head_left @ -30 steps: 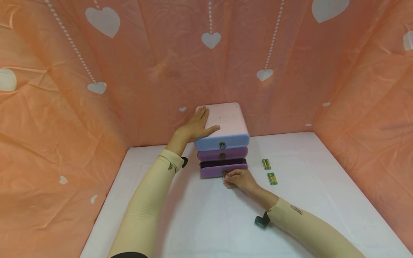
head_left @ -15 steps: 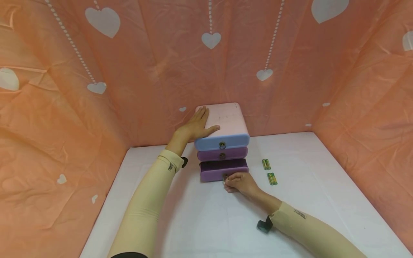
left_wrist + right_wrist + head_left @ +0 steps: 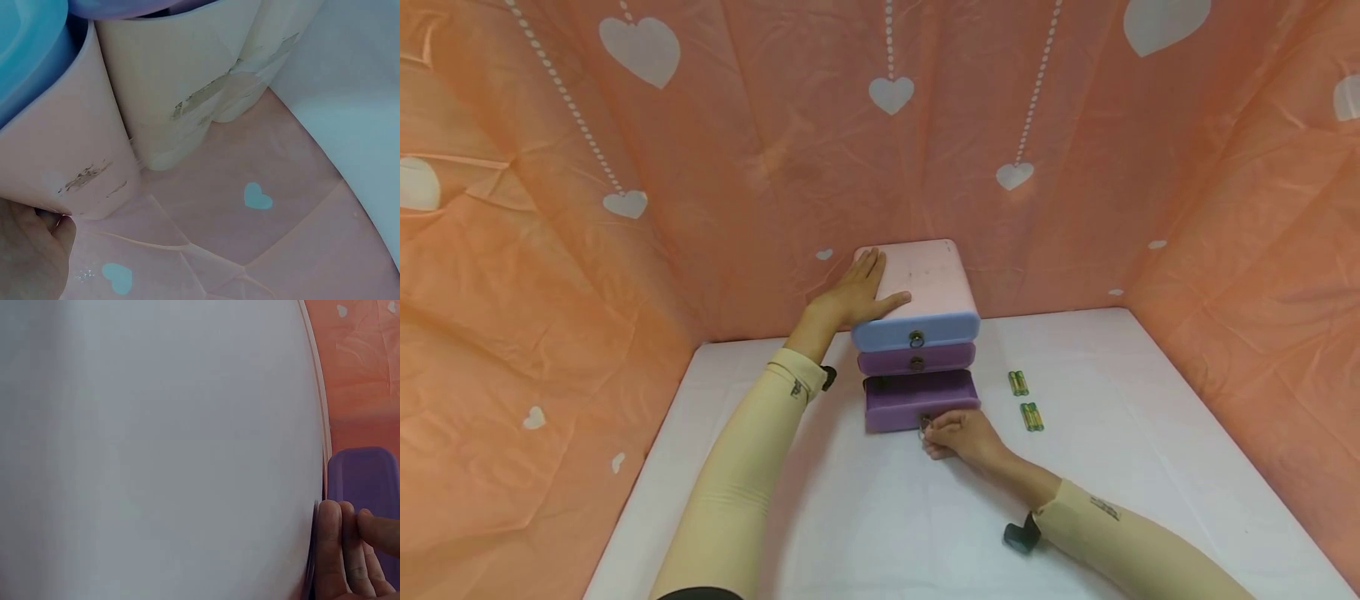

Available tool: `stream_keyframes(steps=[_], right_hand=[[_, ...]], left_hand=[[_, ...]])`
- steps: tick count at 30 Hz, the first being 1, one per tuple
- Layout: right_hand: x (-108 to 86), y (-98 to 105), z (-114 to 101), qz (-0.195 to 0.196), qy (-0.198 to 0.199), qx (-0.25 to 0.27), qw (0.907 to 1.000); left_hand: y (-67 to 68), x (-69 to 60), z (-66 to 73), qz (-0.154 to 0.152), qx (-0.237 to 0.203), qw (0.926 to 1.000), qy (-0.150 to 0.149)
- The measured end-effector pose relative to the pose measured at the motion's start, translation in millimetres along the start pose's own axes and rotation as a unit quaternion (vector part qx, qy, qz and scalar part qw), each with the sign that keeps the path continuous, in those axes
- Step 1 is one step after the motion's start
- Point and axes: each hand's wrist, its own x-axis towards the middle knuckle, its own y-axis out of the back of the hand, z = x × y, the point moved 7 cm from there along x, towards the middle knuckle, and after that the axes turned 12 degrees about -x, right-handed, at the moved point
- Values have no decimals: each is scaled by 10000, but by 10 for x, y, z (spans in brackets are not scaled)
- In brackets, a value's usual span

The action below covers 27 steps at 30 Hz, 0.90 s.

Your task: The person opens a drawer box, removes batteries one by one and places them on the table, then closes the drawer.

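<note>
A small drawer unit (image 3: 928, 279) with a pink top stands at the back of the table. Its top drawer front (image 3: 880, 335) is blue, and the middle drawer (image 3: 883, 361) below is purple. The purple bottom drawer (image 3: 887, 419) is pulled out, and no object is visible in the part of its inside that shows. My left hand (image 3: 857, 298) rests flat on the left of the unit's top, fingers spread. With thumb and fingers my right hand (image 3: 966, 437) pinches the ring pull (image 3: 923, 431) of the bottom drawer. In the right wrist view, fingers (image 3: 329, 544) show beside a purple drawer (image 3: 365, 478).
Two pairs of green-yellow batteries, a rear pair (image 3: 1018, 382) and a front pair (image 3: 1032, 417), lie right of the unit on the white table (image 3: 865, 517). An orange cloth (image 3: 760, 167) with white hearts hangs behind and at both sides.
The bottom drawer has slid further out toward me, showing more of its inside. My right hand has moved back with its ring pull. The left hand stays put.
</note>
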Motion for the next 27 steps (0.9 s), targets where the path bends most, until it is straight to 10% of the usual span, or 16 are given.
stream_keyframes(steps=[27], right_hand=[[-305,-84,49,-158,-42,-194,9997]], left_hand=[[8,-13,16,-8,-59,10000,-75]])
